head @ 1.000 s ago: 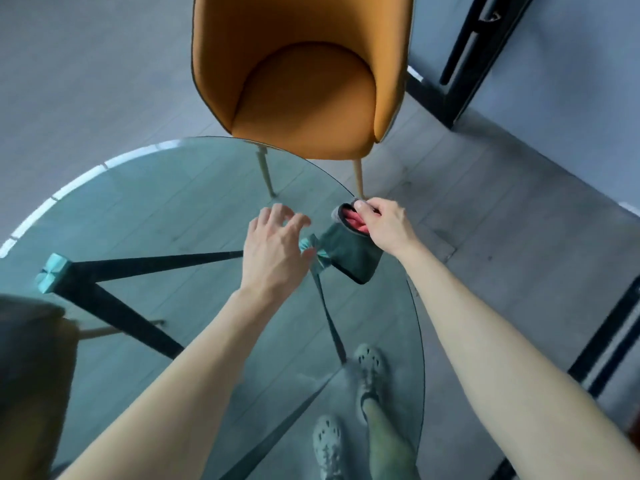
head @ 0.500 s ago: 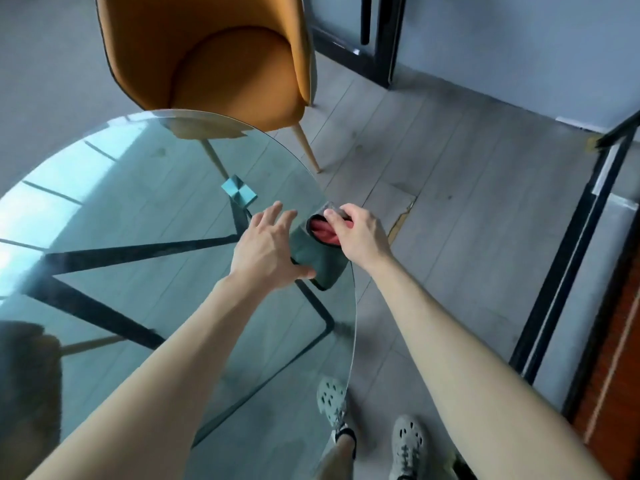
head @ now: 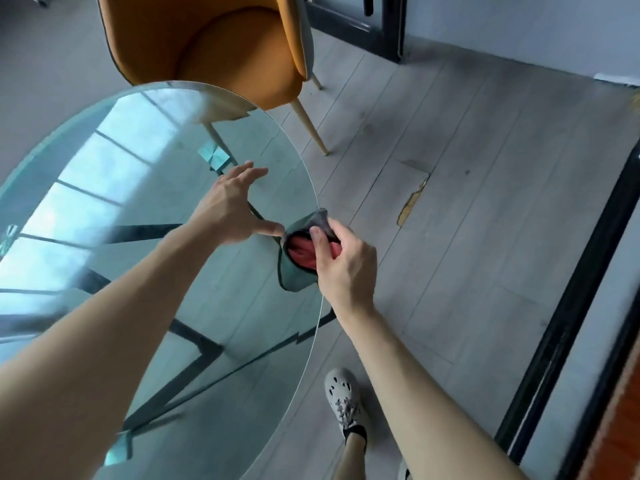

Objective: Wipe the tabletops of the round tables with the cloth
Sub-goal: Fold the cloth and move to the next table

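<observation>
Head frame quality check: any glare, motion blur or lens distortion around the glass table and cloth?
Head view: a window reflection glares across the left of the glass tabletop; motion blur softens the left hand; the right hand and cloth are legible; wide-angle distortion bends the floorboards and black frame at right.

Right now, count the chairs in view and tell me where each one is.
1. The chair stands at the far edge of the table, its seat front showing through the glass. Others may be out of frame.
</observation>
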`<state>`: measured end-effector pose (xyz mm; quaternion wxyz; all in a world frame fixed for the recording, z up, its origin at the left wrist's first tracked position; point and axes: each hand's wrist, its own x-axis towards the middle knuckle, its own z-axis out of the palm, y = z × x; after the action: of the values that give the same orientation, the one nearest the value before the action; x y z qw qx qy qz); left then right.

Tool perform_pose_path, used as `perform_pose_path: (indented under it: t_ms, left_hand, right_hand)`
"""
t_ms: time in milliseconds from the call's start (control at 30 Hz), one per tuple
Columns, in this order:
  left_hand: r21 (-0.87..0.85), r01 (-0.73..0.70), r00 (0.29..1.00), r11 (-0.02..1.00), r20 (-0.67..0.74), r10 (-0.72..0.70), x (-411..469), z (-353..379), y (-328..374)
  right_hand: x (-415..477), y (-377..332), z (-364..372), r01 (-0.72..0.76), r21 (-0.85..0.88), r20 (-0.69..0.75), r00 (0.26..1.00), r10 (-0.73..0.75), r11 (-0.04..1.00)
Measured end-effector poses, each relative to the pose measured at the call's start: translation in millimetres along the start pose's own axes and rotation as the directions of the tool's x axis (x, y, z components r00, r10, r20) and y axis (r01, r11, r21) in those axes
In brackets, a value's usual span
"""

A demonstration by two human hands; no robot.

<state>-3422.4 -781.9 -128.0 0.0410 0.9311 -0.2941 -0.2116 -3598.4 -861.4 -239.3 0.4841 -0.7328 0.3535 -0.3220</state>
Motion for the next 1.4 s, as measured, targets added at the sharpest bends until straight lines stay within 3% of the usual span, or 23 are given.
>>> perform_pose_path:
  t_ms: [167, 267, 367, 500, 567, 867, 1167, 1300, 1400]
  left_hand:
    - [-0.088, 0.019, 0.984, 0.996, -0.173, -0.034, -16, 11, 5]
    - [-0.035, -0.086, 0.953, 0.996, -0.295, 0.072, -50, 31, 10]
    - [0.008, -0.233, 0.948, 0.973, -0.22, 0.229, -96, 47, 9]
    - [0.039, -0.25, 0.968, 0.967, 0.043, 0.249, -134, 53, -7]
    - [0.059, -0.25, 0.964, 0.967, 0.106, 0.243, -138, 54, -9]
    - [0.102, -0.355, 0.935, 0.929, 0.067, 0.349, -135, 60, -19]
    - [0.059, -0.616, 0.773, 0.785, -0.146, 0.617, -238, 96, -113]
    - [0.054, -0.615, 0.77, 0.787, -0.171, 0.614, -282, 104, -163]
    - [0.034, -0.577, 0.798, 0.816, -0.191, 0.572, -321, 99, -196]
  right_hand:
    - [-47, 0, -19, -0.029, 0.071, -0.032, 0.999, 0.031, 0.997]
    - [-73, 0, -28, -0.047, 0.11, -0.046, 0.998, 0.052, 0.993]
    - [-94, -1, -33, -0.087, 0.133, -0.056, 0.994, 0.095, 0.987]
    - [-115, -3, -37, -0.116, 0.158, -0.076, 0.989, 0.129, 0.981]
    - [-126, -6, -37, -0.114, 0.137, -0.108, 0.986, 0.129, 0.984]
    - [-200, -28, -25, -0.19, 0.026, -0.291, 0.938, 0.189, 0.981]
    - [-329, -54, 12, -0.294, 0.012, -0.453, 0.85, 0.268, 0.956]
    - [-393, -73, 33, -0.31, 0.024, -0.415, 0.862, 0.292, 0.95]
    - [-467, -91, 50, -0.309, 0.022, -0.187, 0.933, 0.308, 0.951]
